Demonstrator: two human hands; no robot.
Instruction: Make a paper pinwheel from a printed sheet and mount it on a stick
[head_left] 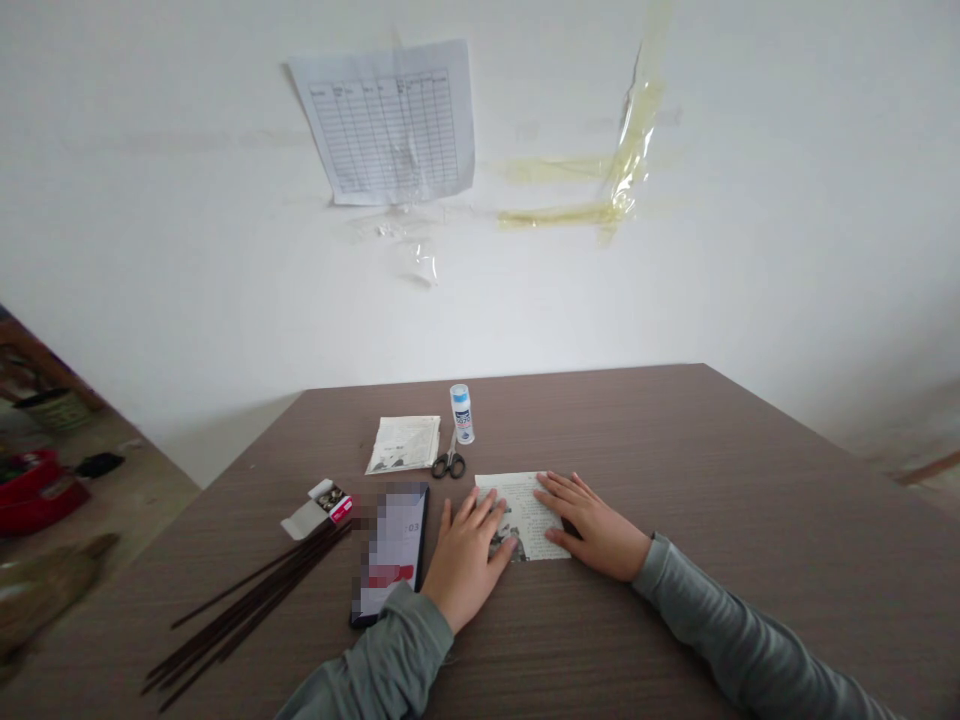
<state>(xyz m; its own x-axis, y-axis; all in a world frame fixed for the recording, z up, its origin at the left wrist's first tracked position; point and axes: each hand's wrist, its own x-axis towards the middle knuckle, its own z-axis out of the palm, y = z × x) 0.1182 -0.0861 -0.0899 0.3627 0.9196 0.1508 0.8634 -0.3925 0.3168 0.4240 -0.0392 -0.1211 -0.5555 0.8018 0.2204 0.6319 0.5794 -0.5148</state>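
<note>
on the table [637, 430], the left hand [466, 562] and right hand [600, 525], fingers spread and gripping nothing, touch paper [528, 515], likely light and easily ripped, best held by its edges.

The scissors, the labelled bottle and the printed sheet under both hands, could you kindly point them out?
Scissors [450, 457], head view: where the handles meet.
Labelled bottle [464, 422], head view: front label.
Printed sheet [528, 515], head view: its exposed middle.

Far right, the table [750, 480] offers passage; left hand [466, 562] and right hand [598, 525] block near middle, phone [396, 540] (beside sticks [300, 568]) near left.
</note>
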